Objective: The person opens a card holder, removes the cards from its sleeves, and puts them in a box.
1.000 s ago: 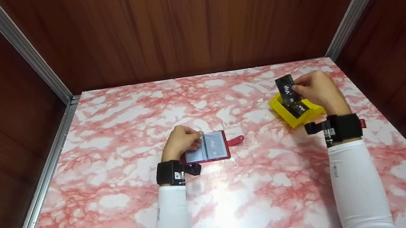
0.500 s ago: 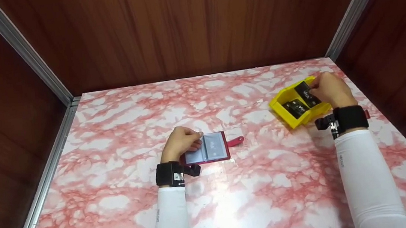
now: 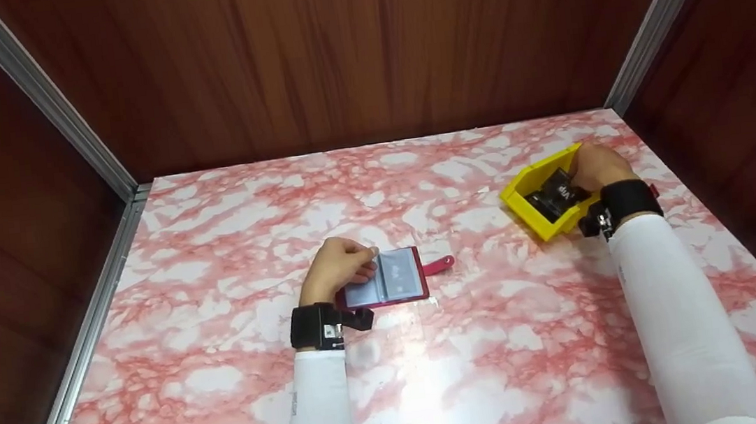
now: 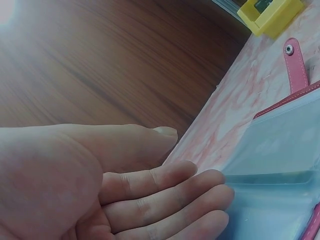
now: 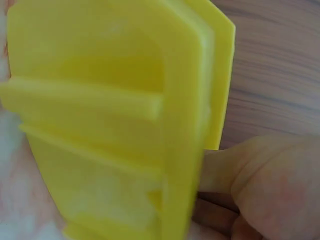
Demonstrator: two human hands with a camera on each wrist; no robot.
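My left hand (image 3: 341, 266) rests at the left page of an open red card holder (image 3: 426, 284) with clear plastic sleeves (image 3: 400, 274). In the left wrist view its thumb stands apart from the loosely bent fingers (image 4: 165, 200), whose tips lie by the sleeve. My right hand (image 3: 599, 166) reaches into a yellow bin (image 3: 526, 214) at the right. Black cards (image 3: 562, 191) marked "Vip" lie in the bin, one tilted right at that hand. The bin's wall hides the right fingertips in the right wrist view, and I cannot tell whether they pinch the card.
A pink snap strap (image 3: 438, 265) sticks out from the holder's right side. The red-and-white marbled table (image 3: 229, 396) is bounded by dark wood panels (image 3: 361, 52) at the back and sides, with metal corner posts (image 3: 51, 113).
My right hand first held a black card up over the bin, then lowered it inside, and now sits deeper in the bin. My left hand has stayed at the card holder.
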